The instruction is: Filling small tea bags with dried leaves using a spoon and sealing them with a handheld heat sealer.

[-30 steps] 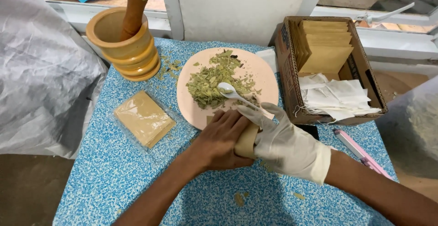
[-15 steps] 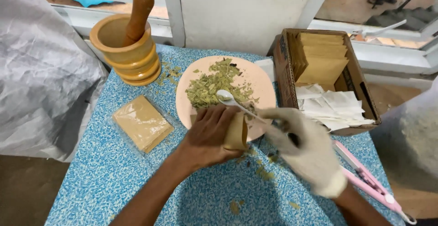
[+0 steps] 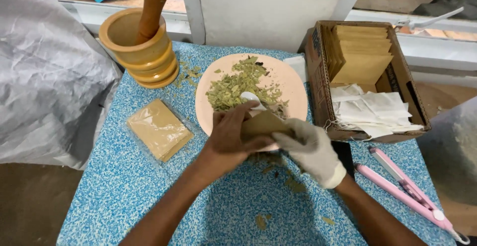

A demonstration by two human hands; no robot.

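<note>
Pinching a small brown paper pouch (image 3: 264, 124) between both hands, right at the near rim of the pink plate (image 3: 293, 89); the bare left hand (image 3: 229, 141) is curled tight around the pouch's left side, fingers wrapped over its top edge; the right hand (image 3: 312, 149), in a white glove, is closed on the pouch's right edge, thumb and fingers clamped on the paper. A white spoon (image 3: 250, 98) pokes up just behind the pouch, its bowl lying in the heap of crushed green dried leaves (image 3: 238, 84) on the plate; I cannot tell which hand, if either, has its handle. Crumbs of leaf (image 3: 293, 184) are scattered on the blue speckled table (image 3: 124, 191) under the hands. Out to the left, a clear packet of brown pouches (image 3: 159, 129) lies flat; behind it a wooden mortar (image 3: 139, 52) with its pestle (image 3: 151, 7) leaning inside. To the right, a cardboard box (image 3: 318, 97) holds more brown pouches and white filter bags (image 3: 377, 112); near it, a pink handheld sealer (image 3: 407, 189) lies on the table edge.
</note>
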